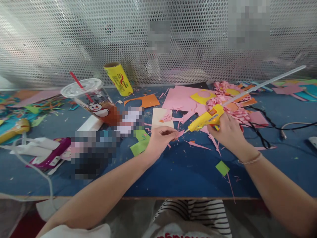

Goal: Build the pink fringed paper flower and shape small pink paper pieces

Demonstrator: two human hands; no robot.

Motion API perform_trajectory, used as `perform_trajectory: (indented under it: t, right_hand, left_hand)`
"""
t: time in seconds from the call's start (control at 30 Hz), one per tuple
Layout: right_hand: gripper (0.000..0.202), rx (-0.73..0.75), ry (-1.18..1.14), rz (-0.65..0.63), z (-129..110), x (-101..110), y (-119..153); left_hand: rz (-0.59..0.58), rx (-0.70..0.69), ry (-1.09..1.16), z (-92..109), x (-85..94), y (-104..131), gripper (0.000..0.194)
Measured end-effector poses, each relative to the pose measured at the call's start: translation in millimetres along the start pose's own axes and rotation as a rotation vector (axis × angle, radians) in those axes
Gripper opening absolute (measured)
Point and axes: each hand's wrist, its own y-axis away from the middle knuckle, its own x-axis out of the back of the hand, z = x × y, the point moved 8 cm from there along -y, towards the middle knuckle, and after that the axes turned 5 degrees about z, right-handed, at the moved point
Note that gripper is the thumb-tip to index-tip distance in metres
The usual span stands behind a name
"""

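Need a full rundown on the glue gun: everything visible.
The glue gun has a yellow, plastic-looking body with dark markings, a pale, narrow nozzle and a long, translucent stick running out of its back. The right hand grips it, hiding most of the handle. It is held over the blue table, nozzle pointing left and slightly down, the tip at a pink paper piece; whether they touch is unclear.

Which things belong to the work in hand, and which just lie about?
In the work:
- glue gun, right hand
- pink piece, left hand
- glue stick
- likely pink flowers

Apparently lying about:
- cup
- yellow tube
- green square
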Motion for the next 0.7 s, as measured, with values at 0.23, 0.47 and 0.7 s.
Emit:
perform_trajectory:
  t: [0.23,0.47,0.7]
  right_hand:
    - [0.021,0.055,0.012,-0.022,-3.8,-3.9,1.4]
    - [0.012,0.043,-0.018,-0.040,-4.0,-2.3,-0.3]
    - [0.009,0.039,-0.018,-0.068,-5.2,-2.2,-1.0]
  left_hand:
    - [-0.012,-0.008,-0.042,2.9,-0.8,1.6,0.018]
    - [-0.016,-0.011,-0.037,1.7,-0.3,1.5,0.017]
    - [-0.037,-0.002,-0.018,2.5,-1.7,2.0,0.018]
